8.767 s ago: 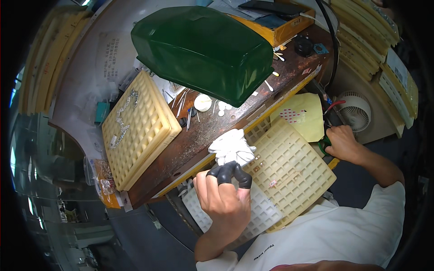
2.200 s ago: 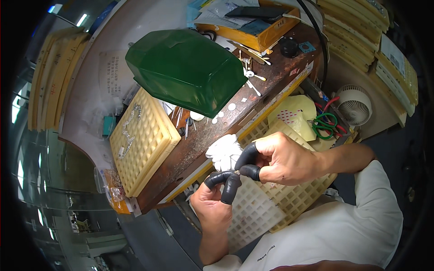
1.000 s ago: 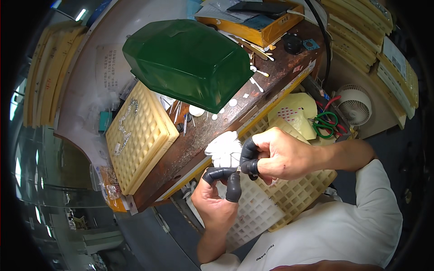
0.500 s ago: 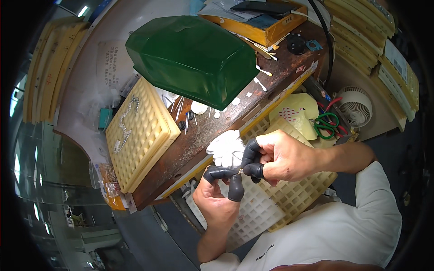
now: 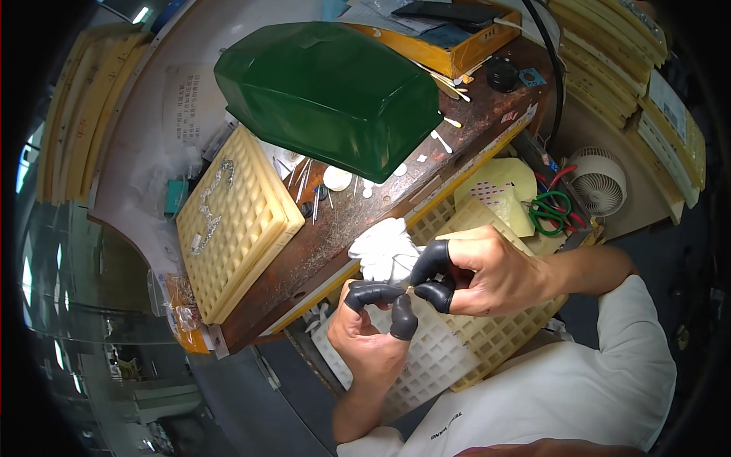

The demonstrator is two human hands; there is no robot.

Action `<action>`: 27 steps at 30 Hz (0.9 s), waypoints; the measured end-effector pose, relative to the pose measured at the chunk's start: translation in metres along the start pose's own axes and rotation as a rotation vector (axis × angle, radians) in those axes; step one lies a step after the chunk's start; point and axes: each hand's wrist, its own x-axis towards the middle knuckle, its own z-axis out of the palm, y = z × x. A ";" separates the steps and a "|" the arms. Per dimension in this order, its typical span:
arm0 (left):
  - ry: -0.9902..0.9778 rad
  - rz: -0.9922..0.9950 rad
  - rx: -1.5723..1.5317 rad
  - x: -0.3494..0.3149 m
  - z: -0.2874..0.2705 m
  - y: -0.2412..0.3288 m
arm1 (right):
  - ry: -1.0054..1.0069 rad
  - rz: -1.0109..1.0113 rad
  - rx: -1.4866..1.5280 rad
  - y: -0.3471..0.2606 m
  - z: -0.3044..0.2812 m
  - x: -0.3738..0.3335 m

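Observation:
Black finger cots cover the thumb and forefinger of my left hand (image 5: 371,327) and my right hand (image 5: 480,274). The fingertips of both hands meet over the trays, pinching one tiny, light, shiny piece (image 5: 410,290) between them. It is too small to name. Just beyond the fingertips lies a crumpled white cloth or glove (image 5: 383,247). Beneath the hands are a white grid tray (image 5: 434,362) and a cream grid tray (image 5: 506,331).
A green lamp shade (image 5: 327,99) hangs over the worn wooden bench (image 5: 335,228). On the left, a cream grid tray (image 5: 236,228) carries silvery chain (image 5: 209,213). Green-handled scissors (image 5: 550,212), a yellow sheet (image 5: 499,183) and a small fan (image 5: 598,181) sit to the right.
My right hand has turned slightly and its thumb and forefinger have shifted a little to the right. Both hands stay together at the tiny piece.

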 end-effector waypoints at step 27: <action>0.014 0.129 0.095 0.000 0.000 -0.005 | -0.022 0.000 -0.024 0.003 -0.001 -0.003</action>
